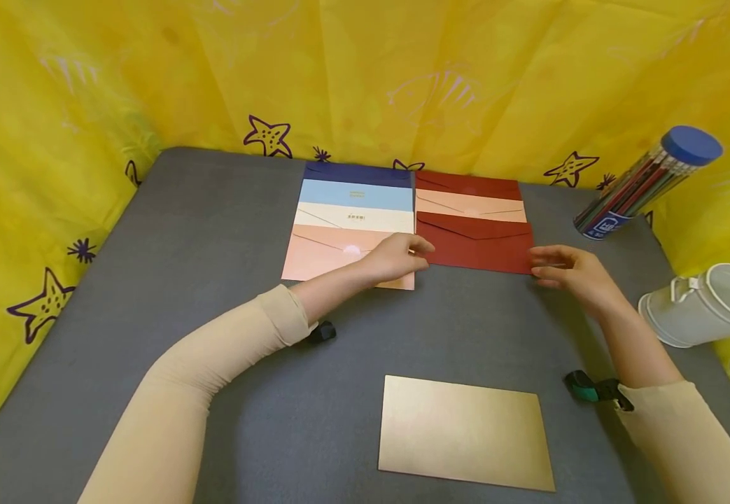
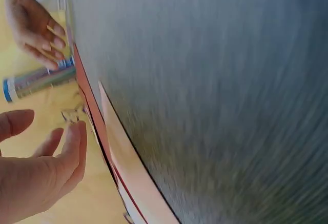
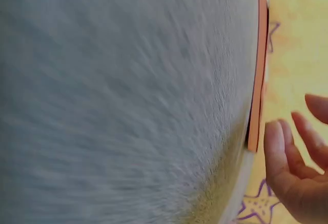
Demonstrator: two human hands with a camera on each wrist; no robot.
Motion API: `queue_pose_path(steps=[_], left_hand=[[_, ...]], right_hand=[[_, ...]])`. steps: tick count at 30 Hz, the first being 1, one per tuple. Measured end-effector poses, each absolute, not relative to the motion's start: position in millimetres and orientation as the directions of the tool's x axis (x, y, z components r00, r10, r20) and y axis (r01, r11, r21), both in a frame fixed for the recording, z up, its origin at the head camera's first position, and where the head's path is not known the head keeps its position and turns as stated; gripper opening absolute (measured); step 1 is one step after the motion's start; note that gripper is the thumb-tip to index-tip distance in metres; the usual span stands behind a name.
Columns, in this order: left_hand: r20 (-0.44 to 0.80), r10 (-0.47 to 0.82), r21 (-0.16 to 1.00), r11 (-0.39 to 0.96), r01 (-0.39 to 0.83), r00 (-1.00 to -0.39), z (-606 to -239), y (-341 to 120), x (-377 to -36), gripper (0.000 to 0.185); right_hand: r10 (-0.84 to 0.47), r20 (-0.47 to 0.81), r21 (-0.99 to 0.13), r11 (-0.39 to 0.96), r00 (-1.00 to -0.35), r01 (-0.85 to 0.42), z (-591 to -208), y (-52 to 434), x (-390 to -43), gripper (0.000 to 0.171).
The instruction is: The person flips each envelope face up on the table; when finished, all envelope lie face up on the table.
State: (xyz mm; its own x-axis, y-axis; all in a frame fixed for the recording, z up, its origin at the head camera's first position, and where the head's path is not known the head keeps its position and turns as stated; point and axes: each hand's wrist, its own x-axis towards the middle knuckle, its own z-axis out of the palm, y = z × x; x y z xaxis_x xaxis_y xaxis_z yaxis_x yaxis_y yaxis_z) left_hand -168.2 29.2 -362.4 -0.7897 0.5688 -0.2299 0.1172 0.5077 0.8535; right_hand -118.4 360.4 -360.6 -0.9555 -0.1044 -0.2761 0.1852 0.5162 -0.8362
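My left hand (image 1: 396, 257) is over the right side of a pink envelope (image 1: 314, 255), its fingertips by the left edge of the front dark red envelope (image 1: 474, 245). At that envelope's right edge is my right hand (image 1: 569, 273), fingers loosely bent. Neither hand holds anything; whether the fingertips touch the paper I cannot tell. Behind the pink envelope, a cream envelope (image 1: 327, 215), a light blue envelope (image 1: 333, 194) and a navy envelope (image 1: 358, 173) overlap in a column. A peach envelope (image 1: 440, 201) and another red envelope (image 1: 453, 182) show behind the front red one.
A gold rectangular sheet or envelope (image 1: 465, 434) lies near the front. To the right stand a clear tube of pencils (image 1: 635, 189) with a blue lid and a white metal canister (image 1: 692, 311). A yellow printed cloth (image 1: 365, 77) hangs around the grey table (image 1: 213, 210).
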Motion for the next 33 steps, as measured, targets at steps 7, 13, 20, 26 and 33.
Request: queue_pose_path(steps=[7, 13, 20, 26, 33], left_hand=[[-0.238, 0.739, 0.787, 0.527, 0.321, -0.63, -363.2, 30.1, -130.3, 0.039], [-0.252, 0.879, 0.686, 0.458, 0.566, -0.406, -360.4, 30.5, -94.1, 0.039], [-0.352, 0.878, 0.517, 0.472, 0.714, -0.325, -361.8, 35.1, -72.0, 0.049], [-0.353, 0.874, 0.364, 0.457, 0.812, -0.334, -367.0, 36.9, -67.3, 0.042], [-0.362, 0.865, 0.339, 0.47, 0.815, -0.348, -369.4, 35.4, -66.7, 0.032]], right_hand=[[-0.296, -0.241, -0.803, 0.596, -0.925, 0.018, -357.5, 338.1, -88.6, 0.039], [-0.547, -0.21, -0.764, 0.609, -0.811, -0.213, -356.3, 318.5, -68.3, 0.028], [-0.683, -0.279, -0.708, 0.621, -0.675, -0.336, -357.2, 298.4, -56.6, 0.031], [-0.729, -0.312, -0.686, 0.617, -0.61, -0.386, -361.6, 286.7, -52.9, 0.03], [-0.758, -0.282, -0.692, 0.585, -0.588, -0.423, -362.5, 282.6, -52.4, 0.03]])
